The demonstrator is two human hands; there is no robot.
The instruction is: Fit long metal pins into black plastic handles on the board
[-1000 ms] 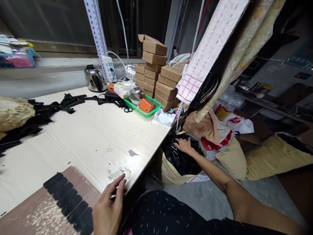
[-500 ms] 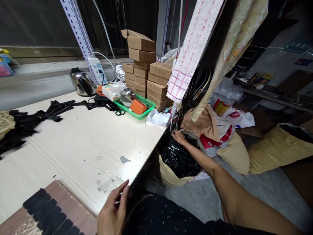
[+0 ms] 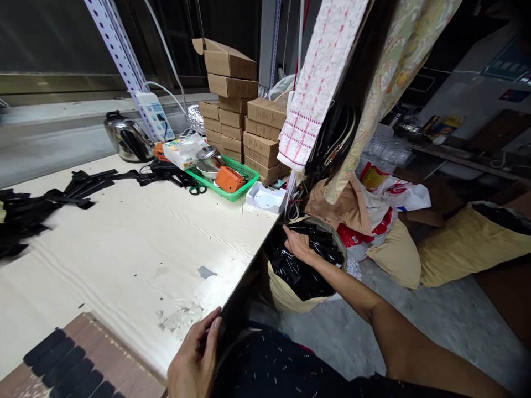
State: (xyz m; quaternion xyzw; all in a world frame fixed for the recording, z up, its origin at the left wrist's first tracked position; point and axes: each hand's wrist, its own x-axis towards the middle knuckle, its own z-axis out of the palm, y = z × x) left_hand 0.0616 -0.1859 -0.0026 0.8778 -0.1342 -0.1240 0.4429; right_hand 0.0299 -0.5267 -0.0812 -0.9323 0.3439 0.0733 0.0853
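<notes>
Resting over the 11 o'clock part of the mouth of a round, pale yellow fabric sack (image 3: 282, 292), the right hand (image 3: 296, 243) has its index finger stretched toward the rim and the other fingers bent. Whether it has hold of anything I cannot tell. The glossy black strip-like pieces (image 3: 302, 279) that fill the sack lie directly below this hand and spread out from it between 3 and 8 o'clock; their contact with the fingertips is unclear.

At 8 o'clock from the right hand, by the edge of the pale wood-grained bench (image 3: 166, 249), is the left hand (image 3: 193, 354), half curled, thumb and forefinger tips close together; I cannot tell if something is pinched between them. At its 9 o'clock lies a flat brown wooden board (image 3: 120, 354) with a row of flat, round-ended black strips (image 3: 66, 365), and at its 10 o'clock, farther off, a loose heap of long black pieces (image 3: 37, 213).

From the right hand, a shallow white plastic tray (image 3: 266, 198) sits between 10 and 11 o'clock, a green plastic basket (image 3: 234, 194) at 10, and stacked brown cardboard boxes (image 3: 234, 88) at 11
</notes>
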